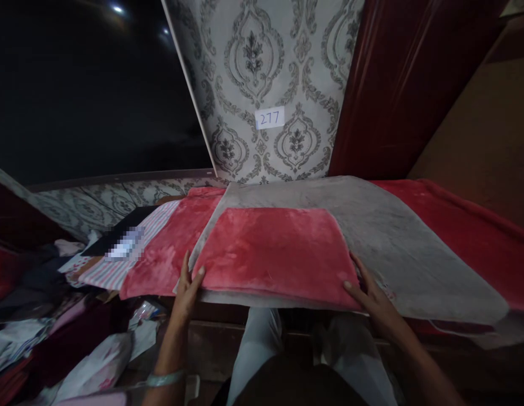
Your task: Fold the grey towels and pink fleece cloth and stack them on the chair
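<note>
A red plush cloth (270,254), folded into a flat rectangle, lies on a larger grey plush cloth (418,265) in front of me. My left hand (188,287) grips its near left corner, with the thumb on the edge and the fingers along the side. At the near right corner, my right hand (369,293) has its thumb on top, and its fingers pass behind the side edge, partly hidden. Both hands are level with the cloth's front edge.
More red cloth lies left (160,270) and right (465,237) of the grey one. A striped cloth (160,220) and a dark flat item (118,228) are farther left. Clothes and bags (97,361) are heaped lower left. Behind stand a large black screen (97,90) and a patterned wall (304,73).
</note>
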### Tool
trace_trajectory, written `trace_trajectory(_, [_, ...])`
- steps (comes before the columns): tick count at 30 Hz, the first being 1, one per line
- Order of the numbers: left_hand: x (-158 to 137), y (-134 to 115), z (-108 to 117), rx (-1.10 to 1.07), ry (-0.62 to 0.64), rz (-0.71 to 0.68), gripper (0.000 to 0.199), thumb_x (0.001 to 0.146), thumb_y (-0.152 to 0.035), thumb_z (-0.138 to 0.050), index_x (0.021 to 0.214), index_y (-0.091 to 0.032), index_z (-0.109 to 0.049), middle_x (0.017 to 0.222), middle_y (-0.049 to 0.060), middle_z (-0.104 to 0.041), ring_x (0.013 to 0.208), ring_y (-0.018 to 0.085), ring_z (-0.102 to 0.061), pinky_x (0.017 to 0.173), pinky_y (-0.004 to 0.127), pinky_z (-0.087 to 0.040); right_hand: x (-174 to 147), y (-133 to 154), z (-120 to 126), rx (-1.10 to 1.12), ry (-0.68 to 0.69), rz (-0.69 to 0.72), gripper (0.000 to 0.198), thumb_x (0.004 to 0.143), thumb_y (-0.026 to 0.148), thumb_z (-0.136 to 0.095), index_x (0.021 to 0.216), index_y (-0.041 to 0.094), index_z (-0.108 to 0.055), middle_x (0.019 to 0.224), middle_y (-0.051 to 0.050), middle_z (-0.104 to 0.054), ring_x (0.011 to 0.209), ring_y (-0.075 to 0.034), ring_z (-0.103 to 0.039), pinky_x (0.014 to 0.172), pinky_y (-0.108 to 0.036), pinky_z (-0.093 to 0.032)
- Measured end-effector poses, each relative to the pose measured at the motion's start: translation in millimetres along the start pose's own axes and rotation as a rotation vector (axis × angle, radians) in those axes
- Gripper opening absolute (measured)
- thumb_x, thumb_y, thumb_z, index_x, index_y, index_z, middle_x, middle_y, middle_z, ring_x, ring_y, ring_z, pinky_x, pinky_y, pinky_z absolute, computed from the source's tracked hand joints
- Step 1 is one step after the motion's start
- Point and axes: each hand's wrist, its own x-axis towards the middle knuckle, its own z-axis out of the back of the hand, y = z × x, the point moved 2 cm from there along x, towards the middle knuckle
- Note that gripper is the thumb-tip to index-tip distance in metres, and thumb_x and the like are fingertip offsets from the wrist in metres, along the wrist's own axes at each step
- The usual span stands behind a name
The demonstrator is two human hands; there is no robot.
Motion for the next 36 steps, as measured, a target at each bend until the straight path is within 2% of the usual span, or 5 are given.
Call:
trace_trajectory(15, [-23.0,-6.3,15.6,0.055,0.098,-0.142,0.074,0.08,-0.061,-0.067,0.145,-0.028,-0.052,0.154,0.008,-0.048,0.148,0.028,-0.035,0.121,0.044,-0.029,-5.8,-12.5,4.8,-0.013,-0.015,-0.035,0.079,0.083,0.064,-0.06,0.154,0.041,-0.034,0.16,0.001,-0.037,0.145,-0.033,-0.035,0.118,-0.055,-0.031])
trace_trajectory(23, [-40.3,4.6,6.2,0.494,0.183,-0.502,0.051,0.09,-0.026,-0.052,0.141,-0.03,-0.057,0.125,0.013,-0.064,0.115,0.025,-0.062,0.098,0.043,-0.052,-23.8,-16.0,5.9,-0.13,0.081,0.158,0.066,0.082,0.057,-0.063,0.145,0.04,-0.051,0.153,-0.002,-0.048,0.141,-0.034,-0.042,0.116,-0.052,-0.037])
trace_trajectory(26, [-34.8,12.8,-2.8,0.622,0.09,-0.588,0.057,0.084,-0.013,-0.048,0.138,-0.024,-0.059,0.101,0.011,-0.062,0.087,0.022,-0.064,0.078,0.038,-0.057,-28.4,-13.2,-1.5,-0.195,0.083,0.325,0.068,0.083,0.042,-0.061,0.149,0.037,-0.044,0.152,-0.004,-0.049,0.137,-0.032,-0.049,0.113,-0.051,-0.042])
trace_trajectory(30, [-26.1,19.4,-12.5,0.703,-0.072,-0.589,0.054,0.078,-0.009,-0.052,0.129,-0.021,-0.063,0.106,0.012,-0.059,0.089,0.024,-0.062,0.077,0.038,-0.056,-20.7,-3.5,-14.7,-0.301,-0.041,0.502,0.058,0.083,0.023,-0.049,0.14,0.026,-0.052,0.137,-0.009,-0.061,0.124,-0.027,-0.06,0.105,-0.046,-0.049])
trace_trajectory(36, [-5.0,-3.9,-12.2,0.641,-0.25,-0.717,0.043,0.077,-0.009,-0.049,0.111,-0.02,-0.072,0.087,0.006,-0.054,0.076,0.019,-0.056,0.067,0.031,-0.05,9.9,23.0,-9.8,-0.417,-0.24,0.638,0.036,0.088,0.031,-0.048,0.121,0.025,-0.063,0.105,-0.007,-0.072,0.093,-0.025,-0.07,0.076,-0.036,-0.056])
